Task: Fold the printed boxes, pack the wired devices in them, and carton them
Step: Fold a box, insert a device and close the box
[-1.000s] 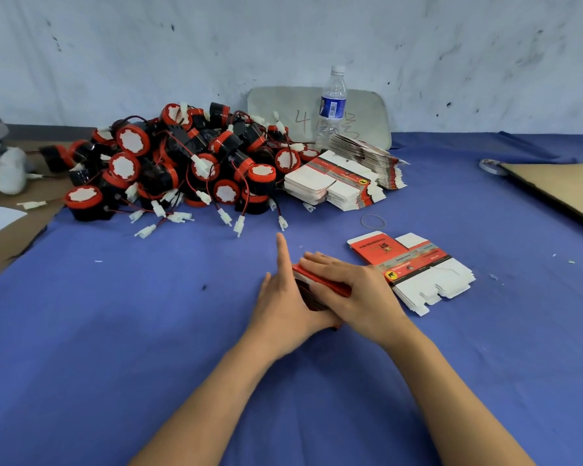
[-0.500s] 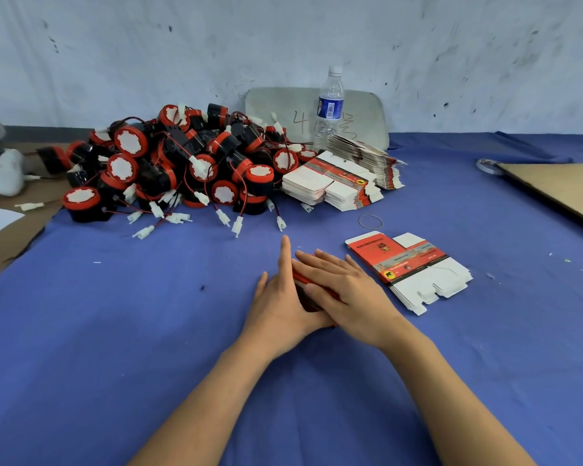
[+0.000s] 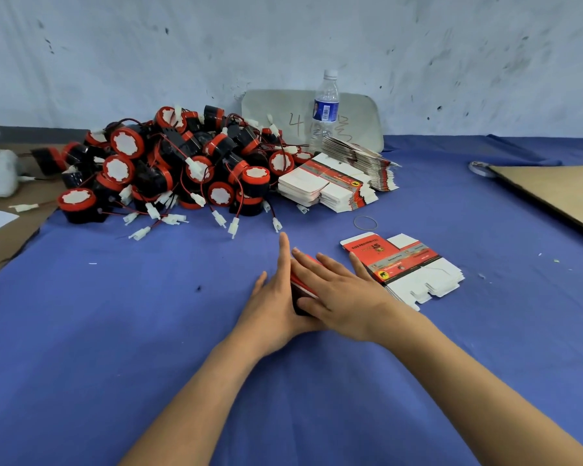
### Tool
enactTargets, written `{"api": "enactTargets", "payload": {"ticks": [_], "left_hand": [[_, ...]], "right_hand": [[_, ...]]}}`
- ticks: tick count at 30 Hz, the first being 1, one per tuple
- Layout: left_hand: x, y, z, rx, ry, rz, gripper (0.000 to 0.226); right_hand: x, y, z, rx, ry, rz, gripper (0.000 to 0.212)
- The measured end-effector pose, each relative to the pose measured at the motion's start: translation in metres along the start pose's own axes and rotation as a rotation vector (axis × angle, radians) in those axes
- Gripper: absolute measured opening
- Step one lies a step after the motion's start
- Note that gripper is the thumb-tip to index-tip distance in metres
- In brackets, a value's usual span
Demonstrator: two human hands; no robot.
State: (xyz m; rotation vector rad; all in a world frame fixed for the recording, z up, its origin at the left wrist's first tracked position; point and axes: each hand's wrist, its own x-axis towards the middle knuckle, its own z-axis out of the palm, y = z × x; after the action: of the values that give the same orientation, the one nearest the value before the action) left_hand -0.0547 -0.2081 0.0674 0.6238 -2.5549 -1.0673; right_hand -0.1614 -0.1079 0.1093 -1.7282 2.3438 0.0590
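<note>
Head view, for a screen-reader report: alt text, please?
The left hand and right hand, fingers straight, press a red printed box on blue cloth. Flat box blanks lie to its right; wired devices and a water bottle behind.

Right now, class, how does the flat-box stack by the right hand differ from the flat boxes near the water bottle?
The near stack is one pile; the far boxes form several, one fanned out. The near stack shows a large red panel on top; the far boxes show mostly white. Both are flat, printed and unfolded on the blue cloth.
</note>
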Motion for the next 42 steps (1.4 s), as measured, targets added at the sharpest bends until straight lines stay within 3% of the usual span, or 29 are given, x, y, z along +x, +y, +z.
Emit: {"api": "enactTargets", "payload": {"ticks": [3, 6, 11, 15, 18, 21, 24, 26, 29, 31, 34, 37, 40, 42], "left_hand": [[0.001, -0.006, -0.007, -0.018, -0.056, -0.020, 0.123], [0.003, -0.015, -0.018, -0.130, -0.091, -0.045, 0.093], [0.006, -0.016, -0.024, -0.415, 0.115, -0.132, 0.042], [0.004, -0.011, -0.020, -0.431, 0.174, -0.161, 0.035], [0.004, -0.008, -0.022, -0.479, 0.195, -0.173, 0.038], [0.009, -0.004, -0.020, -0.514, 0.222, -0.184, 0.045], [0.006, 0.000, -0.013, -0.489, 0.228, -0.178, 0.043], [0.000, -0.002, -0.005, -0.387, 0.212, -0.146, 0.035], [-0.008, -0.003, -0.003, -0.376, 0.216, -0.109, 0.027], [-0.010, -0.002, -0.006, -0.448, 0.212, -0.078, 0.024], [-0.011, 0.003, -0.007, -0.769, 0.160, -0.059, 0.019], [-0.010, 0.007, -0.004, -0.977, 0.111, -0.088, 0.013], [-0.009, 0.008, -0.001, -0.995, 0.127, -0.054, 0.015], [-0.008, 0.009, 0.001, -0.966, 0.135, -0.012, 0.018]], "right_hand": [[0.000, -0.006, -0.001, -0.132, -0.032, 0.035, 0.063], [0.001, -0.010, -0.003, -0.184, -0.041, 0.052, 0.065], [-0.004, -0.017, -0.005, -0.177, -0.034, 0.082, 0.068], [0.001, -0.033, -0.010, -0.411, -0.017, 0.124, 0.072], [0.003, -0.035, -0.008, -0.399, -0.014, 0.113, 0.074], [-0.002, -0.023, 0.005, -0.122, 0.083, 0.072, 0.078], [-0.014, -0.013, 0.036, 0.304, 0.413, 0.060, 0.070], [-0.021, -0.007, 0.055, 0.616, 0.608, 0.188, 0.077], [-0.024, -0.001, 0.060, 0.714, 0.726, 0.282, 0.076], [-0.026, -0.004, 0.058, 0.757, 0.832, 0.193, 0.065], [-0.031, -0.011, 0.056, 0.812, 0.991, 0.033, 0.064], [-0.036, -0.018, 0.052, 1.109, 0.950, 0.022, 0.060], [-0.039, -0.016, 0.046, 1.540, 0.831, 0.117, 0.056], [-0.038, -0.013, 0.045, 1.702, 0.734, 0.121, 0.052]]}}
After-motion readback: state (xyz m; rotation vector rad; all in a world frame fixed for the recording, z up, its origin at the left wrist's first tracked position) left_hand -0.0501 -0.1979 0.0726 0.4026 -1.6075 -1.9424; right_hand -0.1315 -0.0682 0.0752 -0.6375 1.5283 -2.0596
